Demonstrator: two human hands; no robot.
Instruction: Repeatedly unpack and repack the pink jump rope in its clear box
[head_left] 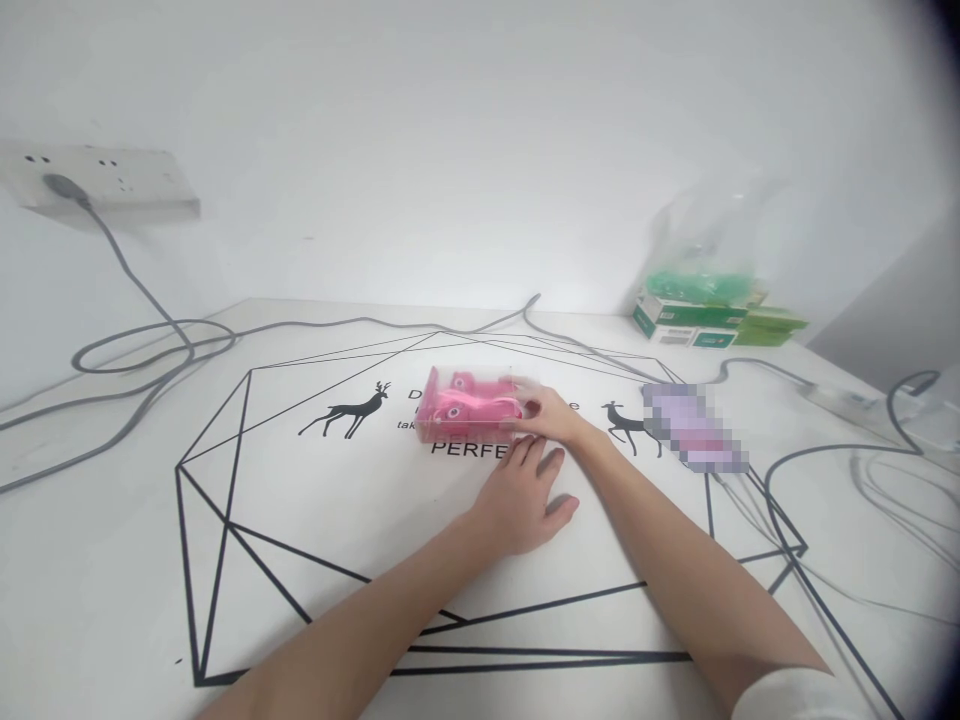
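A clear plastic box (pixel 429 420) with pink objects (pixel 480 408) inside lies on its side in the middle of the white table. The pink pieces carry round, eye-like marks; what they are exactly I cannot tell. My right hand (pixel 549 413) grips the right end of the box, thumb on the near side and fingers at the far side. Just in front of the box, my left hand (pixel 525 497) rests low over the table, fingers stretched out and apart, its fingertips close to the box's near right corner. Nothing is held in it.
A blurred-out purple phone-like item (pixel 694 428) lies to the right. Stacked green-and-white boxes (pixel 690 320) under a clear plastic bag (pixel 705 245) stand at the back right. Grey cables (pixel 360 321) run along the back and right. A wall socket (pixel 112 175) is at left.
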